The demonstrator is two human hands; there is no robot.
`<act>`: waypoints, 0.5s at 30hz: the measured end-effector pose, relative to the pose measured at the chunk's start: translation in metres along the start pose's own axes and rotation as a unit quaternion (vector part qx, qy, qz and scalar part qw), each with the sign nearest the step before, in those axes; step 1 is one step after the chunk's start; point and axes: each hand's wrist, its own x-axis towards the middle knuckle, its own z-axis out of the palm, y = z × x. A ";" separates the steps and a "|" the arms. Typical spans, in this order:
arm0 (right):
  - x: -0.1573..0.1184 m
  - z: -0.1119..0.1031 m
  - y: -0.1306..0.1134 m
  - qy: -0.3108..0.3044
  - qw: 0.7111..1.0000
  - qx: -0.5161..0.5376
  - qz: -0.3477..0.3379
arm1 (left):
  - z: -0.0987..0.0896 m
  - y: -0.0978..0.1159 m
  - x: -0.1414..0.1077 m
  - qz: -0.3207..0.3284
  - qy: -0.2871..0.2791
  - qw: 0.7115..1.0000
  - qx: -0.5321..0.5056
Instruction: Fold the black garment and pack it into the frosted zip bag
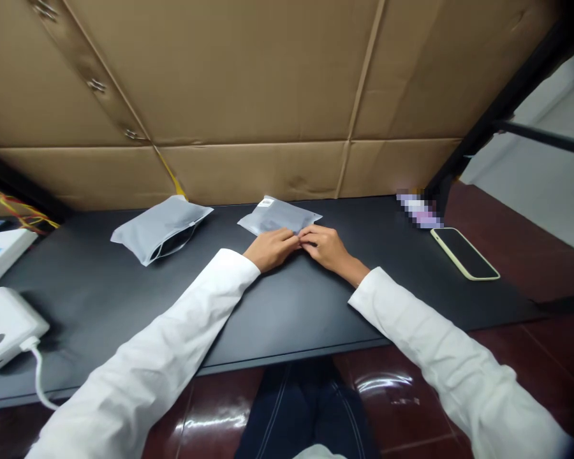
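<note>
Zip bag [273,215] of frosted plastic lies flat on the black table [287,312], at the far side of the table, directly ahead of the hands. A small white label [266,202] sits at its far corner. A dark shape shows faintly through the film; the contents cannot be identified.

Left hand [270,248] and right hand [328,247] rest palm down at the bag's near edge. The fingers [291,239] are curled inward, with the fingertips of both hands meeting in a narrow grip. Whether they pinch the bag cannot be determined.

Second bag [161,228], also frosted, lies to the left and well apart. Its dark contents show through a gap at the near edge.

To the right lie a phone [465,253] in a cream case and a pixelated object [418,209] that cannot be identified. At the left are a white box [0,255] and a white power bank [4,328] with its white cable [39,376] attached. Cardboard [249,83] lines the wall behind the table.
</note>
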 end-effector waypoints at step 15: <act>0.012 -0.049 0.035 0.238 0.965 0.051 0.096 | -0.022 -0.067 -0.019 -0.044 0.001 0.994 0.099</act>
